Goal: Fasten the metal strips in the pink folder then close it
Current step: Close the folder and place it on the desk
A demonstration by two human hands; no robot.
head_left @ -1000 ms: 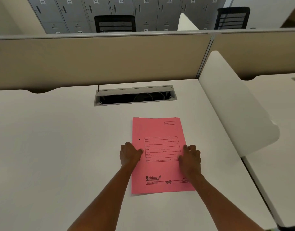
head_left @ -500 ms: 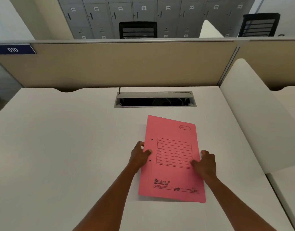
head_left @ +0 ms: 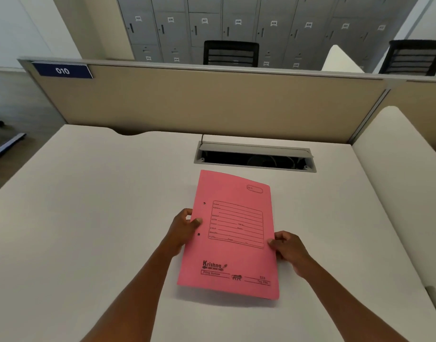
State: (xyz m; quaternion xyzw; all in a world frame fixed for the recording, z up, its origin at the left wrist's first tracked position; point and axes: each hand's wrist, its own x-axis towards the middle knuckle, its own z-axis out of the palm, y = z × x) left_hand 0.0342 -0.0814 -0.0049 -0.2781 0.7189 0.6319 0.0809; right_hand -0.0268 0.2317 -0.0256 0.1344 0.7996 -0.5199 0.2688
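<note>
A closed pink folder [head_left: 233,257] with a printed form and two punch holes near its left edge is held a little above the white desk [head_left: 88,230], casting a shadow under its near edge. My left hand [head_left: 183,228] grips the folder's left edge, thumb on top between the holes. At the right edge, my right hand [head_left: 289,248] pinches the cover with thumb on top. The metal strips are hidden inside.
An open cable tray slot [head_left: 255,159] lies in the desk just beyond the folder. A beige partition [head_left: 212,102] closes the far side. A white side divider [head_left: 399,188] rises on the right. The desk's left edge drops to the floor.
Both hands went from pressing flat on the folder to gripping its side edges, and the folder has come up off the desk, tilted slightly. The view has shifted left.
</note>
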